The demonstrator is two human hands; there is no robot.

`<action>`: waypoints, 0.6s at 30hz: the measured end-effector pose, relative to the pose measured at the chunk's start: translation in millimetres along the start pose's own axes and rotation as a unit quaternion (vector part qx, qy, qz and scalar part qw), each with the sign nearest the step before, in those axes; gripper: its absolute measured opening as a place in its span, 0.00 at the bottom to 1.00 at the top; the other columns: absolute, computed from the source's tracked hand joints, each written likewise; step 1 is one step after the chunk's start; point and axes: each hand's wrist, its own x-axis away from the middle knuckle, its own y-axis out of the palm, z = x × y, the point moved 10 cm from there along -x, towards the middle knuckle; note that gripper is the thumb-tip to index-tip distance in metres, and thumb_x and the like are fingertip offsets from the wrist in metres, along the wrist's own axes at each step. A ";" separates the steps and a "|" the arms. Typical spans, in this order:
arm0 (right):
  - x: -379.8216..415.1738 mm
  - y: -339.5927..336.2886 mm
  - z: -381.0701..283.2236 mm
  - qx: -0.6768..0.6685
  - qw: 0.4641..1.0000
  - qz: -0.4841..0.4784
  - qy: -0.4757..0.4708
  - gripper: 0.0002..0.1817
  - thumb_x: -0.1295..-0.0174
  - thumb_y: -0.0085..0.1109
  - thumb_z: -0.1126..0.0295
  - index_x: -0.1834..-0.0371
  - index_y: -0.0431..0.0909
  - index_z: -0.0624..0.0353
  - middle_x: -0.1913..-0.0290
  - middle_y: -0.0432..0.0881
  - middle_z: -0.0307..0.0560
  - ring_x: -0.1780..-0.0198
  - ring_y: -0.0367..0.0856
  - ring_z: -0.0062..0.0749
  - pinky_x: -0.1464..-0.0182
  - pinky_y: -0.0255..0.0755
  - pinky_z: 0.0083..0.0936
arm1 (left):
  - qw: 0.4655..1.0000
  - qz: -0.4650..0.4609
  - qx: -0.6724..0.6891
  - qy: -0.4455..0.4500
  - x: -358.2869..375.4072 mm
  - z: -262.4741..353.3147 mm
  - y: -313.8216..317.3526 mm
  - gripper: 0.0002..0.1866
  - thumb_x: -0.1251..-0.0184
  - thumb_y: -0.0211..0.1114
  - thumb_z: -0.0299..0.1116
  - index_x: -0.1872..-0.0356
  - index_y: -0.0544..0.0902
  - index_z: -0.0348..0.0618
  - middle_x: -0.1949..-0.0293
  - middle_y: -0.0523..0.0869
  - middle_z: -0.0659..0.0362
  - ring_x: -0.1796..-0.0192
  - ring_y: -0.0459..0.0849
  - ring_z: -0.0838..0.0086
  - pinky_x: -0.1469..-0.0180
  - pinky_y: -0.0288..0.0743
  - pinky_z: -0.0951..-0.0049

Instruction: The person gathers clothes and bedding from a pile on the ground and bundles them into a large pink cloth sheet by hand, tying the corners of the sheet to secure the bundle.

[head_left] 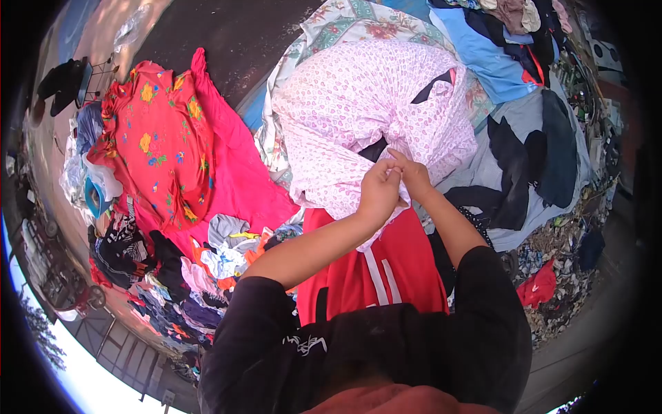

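I see the pink patterned cloth bunched in a big bundle, its long axis running from the hands away toward the far side of the ground, over a floral sheet. A red floral garment crowds its left edge and dark clothes its right, leaving little open room. My left hand and right hand meet at the bundle's near edge, both grips clamped on the gathered fabric.

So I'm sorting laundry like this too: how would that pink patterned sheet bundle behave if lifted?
The pink patterned sheet bundle would probably sag, since its cloth folds loosely. It bulges with contents, so likely heavy. Both hands pinch its gathered corners; that grip may slip.
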 end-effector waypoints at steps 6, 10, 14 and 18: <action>31.5 60.2 90.9 -0.434 0.900 -0.002 0.032 0.13 0.35 0.55 0.63 0.50 0.77 0.51 0.55 0.85 0.39 0.52 0.84 0.36 0.47 0.77 0.35 | 0.997 0.041 -0.007 -0.064 -74.0 -40.6 87.0 0.08 0.23 0.52 0.29 0.51 0.75 0.37 0.64 0.80 0.54 0.72 0.84 0.68 0.71 0.86 0.70; 34.9 25.8 86.1 -0.201 0.969 0.144 -0.017 0.15 0.45 0.65 0.60 0.58 0.80 0.53 0.59 0.85 0.48 0.55 0.84 0.46 0.54 0.78 0.40 | 0.987 0.095 -0.041 -0.123 -97.2 -69.8 102.0 0.10 0.23 0.50 0.28 0.46 0.72 0.37 0.54 0.78 0.49 0.64 0.85 0.61 0.62 0.87 0.64; 40.3 -3.8 96.7 -0.365 0.903 0.201 0.099 0.16 0.47 0.66 0.60 0.58 0.80 0.55 0.62 0.85 0.54 0.58 0.84 0.53 0.57 0.78 0.43 | 0.979 0.132 -0.055 -0.145 -110.8 -84.1 96.3 0.09 0.23 0.48 0.27 0.47 0.70 0.37 0.54 0.77 0.49 0.56 0.86 0.53 0.54 0.87 0.58; 39.0 19.7 107.7 -0.393 0.893 0.184 0.119 0.19 0.49 0.67 0.68 0.53 0.80 0.60 0.57 0.86 0.54 0.55 0.86 0.47 0.53 0.78 0.37 | 0.955 0.014 -0.139 -0.261 -124.4 -87.2 93.9 0.09 0.23 0.46 0.24 0.46 0.69 0.38 0.51 0.77 0.47 0.49 0.86 0.51 0.50 0.86 0.56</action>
